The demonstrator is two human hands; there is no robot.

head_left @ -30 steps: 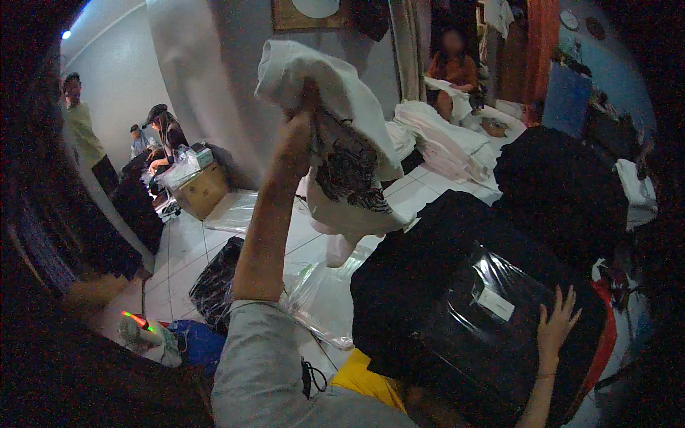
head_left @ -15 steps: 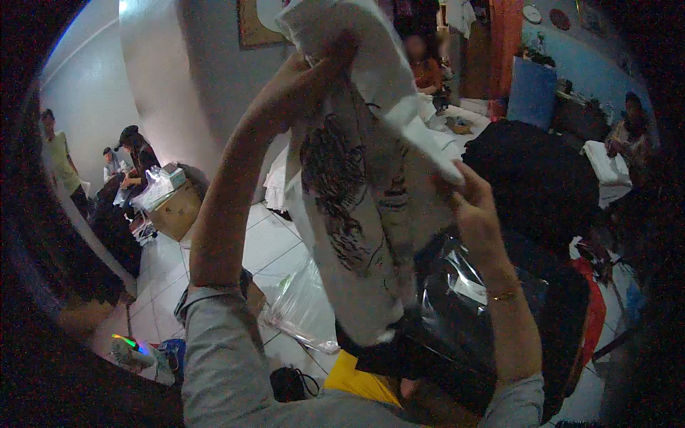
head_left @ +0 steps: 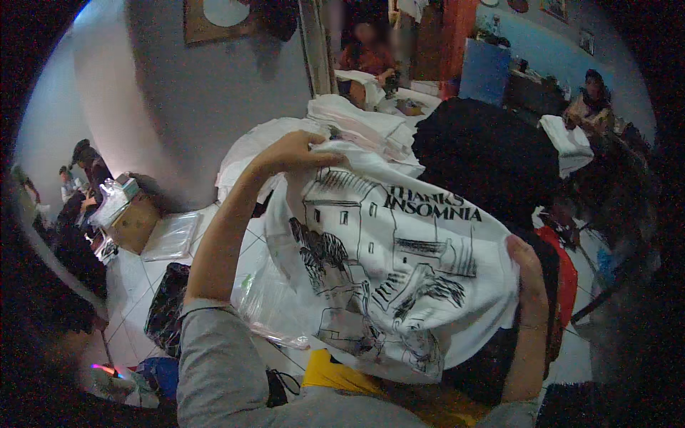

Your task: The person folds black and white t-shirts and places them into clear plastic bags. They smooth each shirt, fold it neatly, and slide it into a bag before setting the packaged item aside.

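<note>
A white shirt (head_left: 435, 299) with a black line drawing of buildings and trees, and dark lettering, is spread between my hands above my lap. My left hand (head_left: 307, 151) grips its far left edge, the thumb lying over the cloth. At the right edge my right hand (head_left: 528, 267) is closed on the fabric, some of its fingers hidden by the shirt. The cloth sags in folds toward me. Just beyond it lies a heap of white garments (head_left: 357, 118).
A large black cloth pile (head_left: 485, 153) rises ahead right. Clear plastic bags (head_left: 275, 310) and a black plastic-wrapped bundle (head_left: 168, 307) lie on the tiled floor. A cardboard box (head_left: 135, 225) stands far left. Several people sit around the room, one (head_left: 367, 57) ahead with white cloth.
The shirt has come down from a raised, folded hang and is now spread wide, its print facing up. My left hand dropped; my right hand moved right and down. The view shifted right.
</note>
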